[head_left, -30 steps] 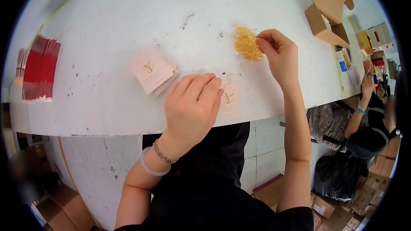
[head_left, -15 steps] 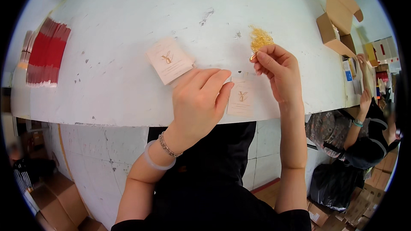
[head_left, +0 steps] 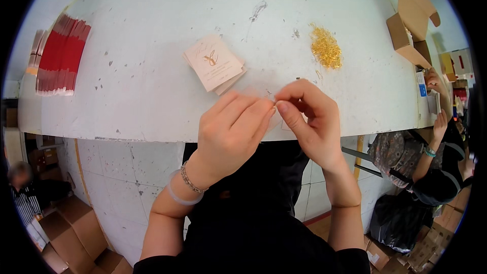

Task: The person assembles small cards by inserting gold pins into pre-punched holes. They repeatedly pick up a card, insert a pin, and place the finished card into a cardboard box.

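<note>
Over the table's near edge my two hands meet, fingertip to fingertip. My left hand [head_left: 231, 132] is closed in a pinch on a thin see-through piece [head_left: 259, 91], blurred and mostly covered by the fingers. Thumb and forefinger of my right hand [head_left: 314, 122] are pinched against the left fingertips. A tiny gold pin was plain in that pinch a moment earlier; the fingertips now largely hide it. Just beyond the left hand lies a slightly fanned stack of pale pink cards [head_left: 213, 63] with gold print. A heap of small gold pins [head_left: 326, 48] sits beyond the right hand.
Rows of red-and-clear packets [head_left: 63, 56] lie at the far left of the white table [head_left: 147, 71]. An open cardboard box [head_left: 408, 35] stands at the far right. Beside it, another person's hands [head_left: 437, 122] hold something pale. Cartons [head_left: 76, 228] stand on the floor at left.
My right hand has come left and nearer from the gold heap, bringing the pin to my left fingertips. The printed card beside my left hand is now mostly hidden. The view has shifted slightly.
</note>
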Demonstrator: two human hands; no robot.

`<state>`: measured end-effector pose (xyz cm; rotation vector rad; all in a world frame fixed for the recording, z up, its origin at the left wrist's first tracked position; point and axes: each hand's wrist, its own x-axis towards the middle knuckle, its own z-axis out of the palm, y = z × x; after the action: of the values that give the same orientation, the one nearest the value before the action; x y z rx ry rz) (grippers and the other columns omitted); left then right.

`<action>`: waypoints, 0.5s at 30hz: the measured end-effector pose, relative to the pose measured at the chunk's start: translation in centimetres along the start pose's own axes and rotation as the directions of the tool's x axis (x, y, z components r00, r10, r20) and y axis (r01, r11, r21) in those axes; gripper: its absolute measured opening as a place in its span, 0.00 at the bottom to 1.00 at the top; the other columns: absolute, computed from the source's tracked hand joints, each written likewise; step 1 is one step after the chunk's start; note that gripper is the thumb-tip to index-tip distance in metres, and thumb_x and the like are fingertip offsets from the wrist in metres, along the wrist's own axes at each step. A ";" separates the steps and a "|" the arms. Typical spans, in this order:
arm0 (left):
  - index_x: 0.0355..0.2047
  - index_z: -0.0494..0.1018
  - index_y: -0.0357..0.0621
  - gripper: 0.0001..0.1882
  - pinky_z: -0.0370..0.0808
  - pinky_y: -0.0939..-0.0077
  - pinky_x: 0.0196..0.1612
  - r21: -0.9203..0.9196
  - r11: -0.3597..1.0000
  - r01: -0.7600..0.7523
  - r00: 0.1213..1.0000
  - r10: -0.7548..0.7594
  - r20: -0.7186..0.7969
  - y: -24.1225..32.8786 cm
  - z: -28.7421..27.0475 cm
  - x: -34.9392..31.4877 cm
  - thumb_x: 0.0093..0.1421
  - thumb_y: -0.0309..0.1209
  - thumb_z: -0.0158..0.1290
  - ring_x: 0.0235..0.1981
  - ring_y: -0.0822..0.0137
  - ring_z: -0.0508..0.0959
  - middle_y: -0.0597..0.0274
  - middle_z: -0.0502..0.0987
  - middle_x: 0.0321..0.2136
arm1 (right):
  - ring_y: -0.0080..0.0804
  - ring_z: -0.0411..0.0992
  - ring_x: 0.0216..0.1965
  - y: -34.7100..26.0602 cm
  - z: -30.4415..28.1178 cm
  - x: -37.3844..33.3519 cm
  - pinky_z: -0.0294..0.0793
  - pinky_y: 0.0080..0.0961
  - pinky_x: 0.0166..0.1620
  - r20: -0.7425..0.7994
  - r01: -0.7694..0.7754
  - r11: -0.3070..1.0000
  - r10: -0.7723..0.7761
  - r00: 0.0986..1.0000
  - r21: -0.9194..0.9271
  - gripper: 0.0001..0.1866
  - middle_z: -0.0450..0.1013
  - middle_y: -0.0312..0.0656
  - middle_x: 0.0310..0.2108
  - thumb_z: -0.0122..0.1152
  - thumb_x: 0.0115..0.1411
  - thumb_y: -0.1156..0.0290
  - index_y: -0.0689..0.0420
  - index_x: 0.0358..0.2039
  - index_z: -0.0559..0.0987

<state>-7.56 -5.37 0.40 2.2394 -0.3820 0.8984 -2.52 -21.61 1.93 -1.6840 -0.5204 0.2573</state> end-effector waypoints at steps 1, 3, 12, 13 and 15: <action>0.31 0.76 0.37 0.09 0.72 0.75 0.25 -0.011 1.000 -0.003 1.000 0.003 0.024 -0.1 -0.4 -0.1 0.48 0.18 0.61 0.24 0.62 0.75 0.60 0.76 0.25 | 0.16 0.68 0.26 0.2 0.1 -0.2 0.68 0.15 0.30 0.011 0.069 0.997 -0.068 0.998 -0.031 0.02 0.74 0.33 0.27 0.61 0.59 0.79 0.62 0.33 0.77; 0.32 0.76 0.37 0.09 0.72 0.74 0.25 -0.057 0.998 0.017 0.998 -0.014 0.061 0.1 -1.0 -0.3 0.49 0.18 0.60 0.24 0.62 0.75 0.59 0.77 0.25 | 0.16 0.69 0.27 0.1 0.1 -0.8 0.70 0.16 0.31 0.028 0.064 0.997 -0.063 0.998 -0.050 0.03 0.74 0.33 0.27 0.61 0.59 0.80 0.62 0.34 0.78; 0.32 0.76 0.34 0.10 0.72 0.73 0.25 -0.129 0.991 0.044 0.996 -0.034 0.082 0.5 -1.7 -0.7 0.48 0.15 0.57 0.23 0.60 0.75 0.57 0.77 0.25 | 0.14 0.68 0.25 -0.8 0.1 -1.0 0.68 0.13 0.26 0.189 -0.358 0.838 0.306 0.933 0.411 0.03 0.74 0.34 0.27 0.62 0.60 0.77 0.62 0.31 0.77; 0.32 0.75 0.34 0.10 0.72 0.73 0.25 -0.126 0.991 0.034 0.997 -0.025 0.079 0.5 -1.7 -0.6 0.47 0.15 0.57 0.23 0.60 0.75 0.57 0.77 0.25 | 0.14 0.68 0.24 -0.6 0.1 -1.0 0.67 0.13 0.26 0.220 -0.381 0.816 0.314 0.924 0.435 0.03 0.74 0.34 0.27 0.62 0.59 0.77 0.62 0.30 0.77; 0.32 0.75 0.33 0.12 0.72 0.73 0.25 -0.115 0.993 0.013 0.997 -0.004 0.077 0.4 -1.7 -0.5 0.45 0.13 0.56 0.23 0.59 0.75 0.57 0.77 0.25 | 0.14 0.68 0.23 -0.3 0.3 -0.9 0.66 0.13 0.25 0.236 -0.411 0.795 0.339 0.911 0.446 0.03 0.74 0.34 0.26 0.61 0.59 0.78 0.62 0.30 0.76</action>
<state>-8.99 -4.53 1.13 2.1723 -0.4479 0.7676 -3.46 -21.76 2.12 -1.2577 -0.1880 0.7478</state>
